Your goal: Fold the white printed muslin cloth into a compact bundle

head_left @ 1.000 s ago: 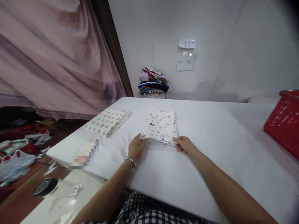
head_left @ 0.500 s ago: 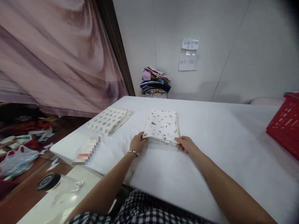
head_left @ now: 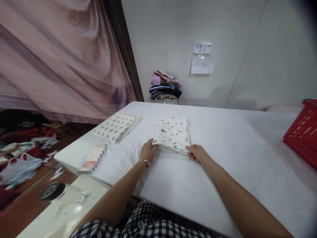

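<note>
A white cloth with small printed figures point(head_left: 172, 134) lies folded in several layers on the white table point(head_left: 223, 158). My left hand point(head_left: 149, 150) grips its near left corner, fingertips partly hidden by the fabric. At the near right corner, my right hand point(head_left: 196, 153) pinches the layers between thumb and fingers. To the left, apart from both hands, rests a second folded cloth point(head_left: 115, 127), white with rows of small grey-green shapes.
A red plastic basket point(head_left: 300, 132) stands at the table's right edge. On the left are a blurred-out flat item point(head_left: 92, 160) and, lower down, a clear bottle with a black cap point(head_left: 53, 191). Folded fabrics point(head_left: 165, 87) are stacked beyond the far edge. A pink curtain point(head_left: 61, 56) hangs left.
The whole view has shifted very slightly. Both hands keep their hold on the near corners of the folded cloth, which stays in the same place.
</note>
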`<move>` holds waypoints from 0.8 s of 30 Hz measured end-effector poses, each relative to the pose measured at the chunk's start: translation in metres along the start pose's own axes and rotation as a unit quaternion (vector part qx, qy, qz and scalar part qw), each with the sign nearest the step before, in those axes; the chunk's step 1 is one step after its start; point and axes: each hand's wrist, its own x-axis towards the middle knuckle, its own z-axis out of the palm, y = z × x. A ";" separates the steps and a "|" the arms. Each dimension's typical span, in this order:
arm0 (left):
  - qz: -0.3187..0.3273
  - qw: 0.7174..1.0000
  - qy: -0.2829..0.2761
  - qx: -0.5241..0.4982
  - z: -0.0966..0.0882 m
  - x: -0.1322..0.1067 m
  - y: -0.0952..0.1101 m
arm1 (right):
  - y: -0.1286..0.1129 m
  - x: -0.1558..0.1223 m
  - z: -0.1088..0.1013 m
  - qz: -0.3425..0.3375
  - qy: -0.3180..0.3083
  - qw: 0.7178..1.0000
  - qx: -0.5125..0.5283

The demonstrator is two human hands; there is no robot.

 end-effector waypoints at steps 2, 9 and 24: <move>0.002 1.000 -0.010 0.019 -0.004 0.004 0.001 | 0.002 0.001 0.000 -0.006 0.001 1.000 -0.012; 0.055 0.990 -0.040 0.127 -0.023 0.014 -0.013 | 0.009 0.004 0.000 -0.052 -0.001 0.995 -0.086; 0.014 1.000 -0.017 0.001 -0.013 0.010 -0.020 | -0.003 -0.004 0.011 -0.030 -0.032 0.998 0.043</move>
